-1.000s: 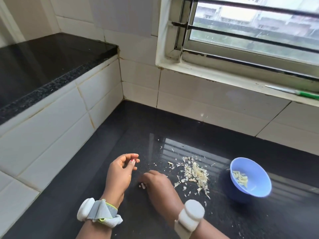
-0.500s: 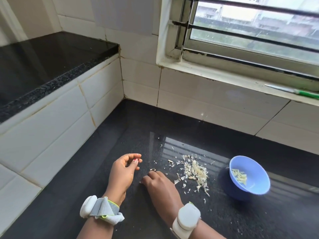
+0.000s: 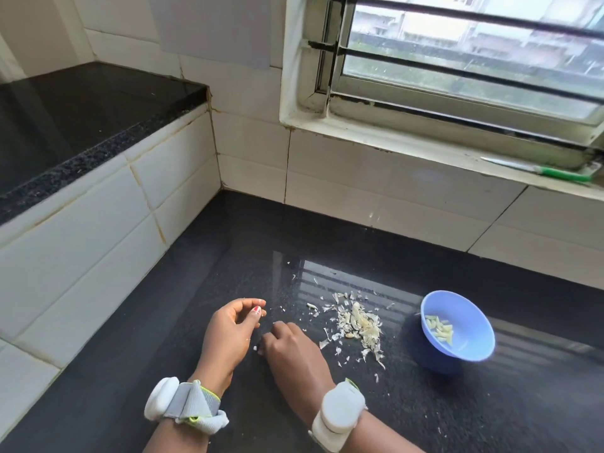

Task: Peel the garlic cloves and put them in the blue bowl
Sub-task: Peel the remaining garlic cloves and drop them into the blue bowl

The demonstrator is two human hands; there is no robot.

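Note:
The blue bowl [image 3: 436, 358] stands on the black counter at the right, with several peeled garlic cloves [image 3: 439, 328] inside. My left hand [image 3: 228, 335] hovers just above the counter, palm turned right, fingers loosely curled and holding nothing. Right beside it, my right hand [image 3: 294, 351] lies knuckles up, its curled fingertips pinching a small white garlic clove [image 3: 256, 348] against the counter. Most of that clove is hidden under the fingers. Both wrists wear white bands.
A pile of dry garlic peels [image 3: 359, 322] lies between my right hand and the bowl. A raised black counter [image 3: 81, 119] with a tiled front runs along the left. A green-handled tool [image 3: 555, 173] lies on the window sill.
My right hand has crept a little forward and left, closer to my left hand, onto the small white clove. The left hand has hardly moved.

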